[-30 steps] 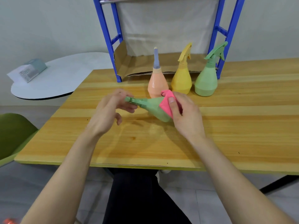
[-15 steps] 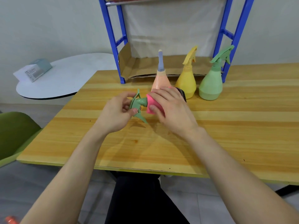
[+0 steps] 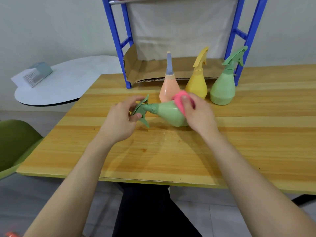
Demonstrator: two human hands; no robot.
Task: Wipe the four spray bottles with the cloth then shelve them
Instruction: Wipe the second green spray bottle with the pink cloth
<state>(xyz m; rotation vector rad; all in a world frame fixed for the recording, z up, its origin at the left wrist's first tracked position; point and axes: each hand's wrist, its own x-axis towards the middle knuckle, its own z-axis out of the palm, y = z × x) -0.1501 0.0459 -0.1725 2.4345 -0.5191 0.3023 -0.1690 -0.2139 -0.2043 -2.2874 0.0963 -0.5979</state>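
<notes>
Green spray bottle (image 3: 168, 113) lies on its side above the wooden table (image 3: 171, 151), held between both hands with its trigger head pointing left and its wide base to the right. The left hand (image 3: 119, 122) has its fingers curled closed around the trigger head, thumb and fingertips pinching the nozzle part. The right hand (image 3: 198, 113) presses a pink cloth (image 3: 179, 100) against the wider part of the bottle's body, near the base, fingers bent over the cloth and gripping it against the plastic. Just behind the hands three more bottles stand upright in a row on the table: a peach bottle (image 3: 168, 89) with a grey-blue top, partly hidden by the cloth, a yellow bottle (image 3: 196, 82) just beside it, and a second green bottle (image 3: 222, 89) at the right end. Behind them stands a blue shelf frame (image 3: 123, 48), with a flattened piece of cardboard (image 3: 136, 69) lying on its lowest level. To the left, well apart, a white round table (image 3: 68, 86) carries a small box (image 3: 34, 74), and a green chair (image 3: 15, 144) sits at the left edge.
</notes>
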